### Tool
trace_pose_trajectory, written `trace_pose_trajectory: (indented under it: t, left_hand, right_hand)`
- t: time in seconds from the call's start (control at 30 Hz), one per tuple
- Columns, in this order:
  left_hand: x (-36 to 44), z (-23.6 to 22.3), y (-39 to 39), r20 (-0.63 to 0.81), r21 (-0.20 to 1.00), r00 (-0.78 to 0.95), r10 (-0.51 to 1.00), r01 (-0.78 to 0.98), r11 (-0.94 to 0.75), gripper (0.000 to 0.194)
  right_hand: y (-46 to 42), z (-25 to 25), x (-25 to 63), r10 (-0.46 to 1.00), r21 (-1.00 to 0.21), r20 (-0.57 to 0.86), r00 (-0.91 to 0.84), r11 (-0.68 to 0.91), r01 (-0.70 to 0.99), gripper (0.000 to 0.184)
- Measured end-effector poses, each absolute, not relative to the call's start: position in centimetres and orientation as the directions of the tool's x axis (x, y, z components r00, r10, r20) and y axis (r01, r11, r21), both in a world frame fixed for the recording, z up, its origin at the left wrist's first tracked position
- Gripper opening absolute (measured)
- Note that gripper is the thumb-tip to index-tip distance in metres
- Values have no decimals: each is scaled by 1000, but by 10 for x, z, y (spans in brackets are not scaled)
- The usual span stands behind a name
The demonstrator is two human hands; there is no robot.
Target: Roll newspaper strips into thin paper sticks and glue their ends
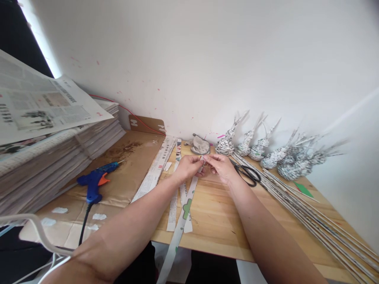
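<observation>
My left hand [189, 167] and my right hand [219, 166] meet over the middle of the wooden table, both closed in a pinch. Between their fingertips is the upper end of a long newspaper strip [179, 228], white with green patches. From there the strip slants down and hangs past the table's front edge. Other cut newspaper strips [172, 209] lie under and beside it. Just behind my hands rests a crumpled grey cloth [200, 145]. Black-handled scissors [251, 176] lie right of my right hand, partly hidden by it.
On the left, a blue glue gun [94, 183] lies on a cardboard sheet [124, 157] beside a tall newspaper stack [68, 146]. Several woven paper pieces [225, 146] line the wall at right. Long rolled paper sticks [308, 215] and a green scrap [303, 189] lie on the wooden table [216, 221].
</observation>
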State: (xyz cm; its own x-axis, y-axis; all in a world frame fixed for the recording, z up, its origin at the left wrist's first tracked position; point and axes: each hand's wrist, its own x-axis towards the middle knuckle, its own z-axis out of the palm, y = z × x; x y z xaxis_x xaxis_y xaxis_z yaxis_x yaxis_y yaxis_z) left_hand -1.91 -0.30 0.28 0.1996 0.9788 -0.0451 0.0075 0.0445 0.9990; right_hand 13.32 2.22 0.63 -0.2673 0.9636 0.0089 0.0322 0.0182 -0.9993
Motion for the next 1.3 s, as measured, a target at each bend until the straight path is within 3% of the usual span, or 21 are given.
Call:
trace_pose_trajectory:
  t: [0.43, 0.87, 1.3]
  left_hand:
    - [-18, -2, 0, -78, 997, 206, 975, 20, 75, 23]
    - [-14, 4, -5, -111, 993, 193, 975, 49, 104, 19]
    - [-15, -4, -3, -27, 995, 251, 968, 95, 3, 18]
  right_hand:
    - [24, 6, 135, 953, -1000, -31, -302, -30, 6, 31]
    - [23, 3, 130, 975, -993, -98, -200, -110, -48, 29]
    - [22, 3, 129, 987, -999, -37, -158, -39, -13, 31]
